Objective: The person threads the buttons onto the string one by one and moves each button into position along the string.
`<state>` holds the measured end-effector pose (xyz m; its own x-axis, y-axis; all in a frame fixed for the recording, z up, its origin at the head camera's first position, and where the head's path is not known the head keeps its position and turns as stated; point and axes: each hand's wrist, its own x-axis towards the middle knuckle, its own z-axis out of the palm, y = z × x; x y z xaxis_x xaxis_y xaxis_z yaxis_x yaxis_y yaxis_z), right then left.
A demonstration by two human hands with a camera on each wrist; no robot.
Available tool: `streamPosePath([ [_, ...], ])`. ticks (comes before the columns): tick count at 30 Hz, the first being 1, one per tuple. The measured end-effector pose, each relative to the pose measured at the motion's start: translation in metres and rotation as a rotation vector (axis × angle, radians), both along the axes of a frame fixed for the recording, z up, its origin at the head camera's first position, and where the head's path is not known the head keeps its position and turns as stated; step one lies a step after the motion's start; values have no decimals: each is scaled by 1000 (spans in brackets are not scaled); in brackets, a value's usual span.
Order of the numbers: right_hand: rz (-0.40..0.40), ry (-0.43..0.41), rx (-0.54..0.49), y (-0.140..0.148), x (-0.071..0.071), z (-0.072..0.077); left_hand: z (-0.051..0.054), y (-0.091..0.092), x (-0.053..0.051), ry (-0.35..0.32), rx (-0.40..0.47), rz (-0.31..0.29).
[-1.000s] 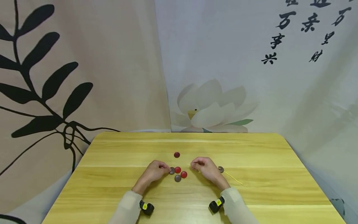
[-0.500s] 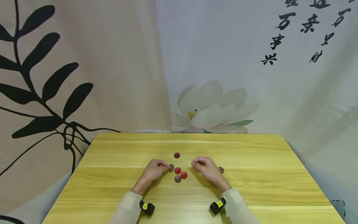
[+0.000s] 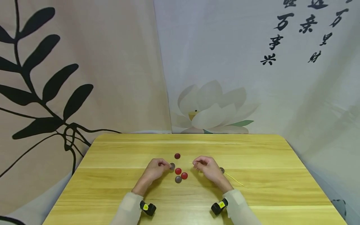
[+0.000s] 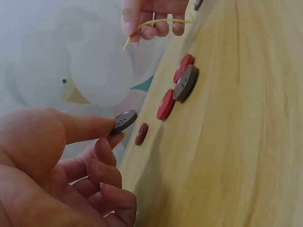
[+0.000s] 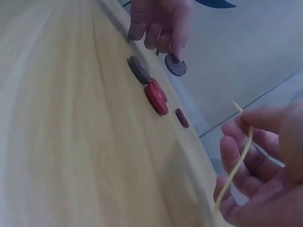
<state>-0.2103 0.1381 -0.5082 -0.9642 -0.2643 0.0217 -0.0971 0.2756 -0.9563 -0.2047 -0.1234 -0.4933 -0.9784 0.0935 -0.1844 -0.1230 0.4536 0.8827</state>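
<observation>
Between thumb and forefinger, my left hand (image 3: 154,170) pinches a grey-brown button (image 4: 125,121) with several holes, raised off the table. My right hand (image 3: 207,168) pinches a yellow string (image 5: 244,156) close to one end; a short tip sticks out past the fingers. The string runs under that hand, and its far part lies on the table to the right. Partly hidden by the right wrist, another grey button (image 3: 222,170) sits along the string. In the head view the two hands face each other, with a gap between button and string tip.
On the wooden table (image 3: 126,150) between the hands lie two bright red buttons (image 3: 178,171) and a grey-brown button (image 3: 178,179) close together. A dark red button (image 3: 177,156) lies farther back. A printed curtain (image 3: 126,78) hangs behind the table.
My left hand has lifted the grey-brown button from beside the red one and moved it slightly away from me. The right hand has shifted only slightly, still holding the string.
</observation>
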Motion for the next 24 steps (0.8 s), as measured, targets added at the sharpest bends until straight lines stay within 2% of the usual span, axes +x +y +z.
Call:
streamPosePath([
  [3,-8,4,-18,1,1,4,2,1,0,-5,6,9],
  [10,3,3,-17,-4,18,47,9,5,-1,16,24,22],
  [13,6,10,-6,-5,21,54,11,6,0,28,31,27],
  [16,-3,14,7,-5,19,50,13,7,1,44,37,26],
  [21,-33,36,20,-4,11,31,18,9,3,56,53,37],
  [24,-38,43,12,-5,9,26,21,11,4,55,63,49],
])
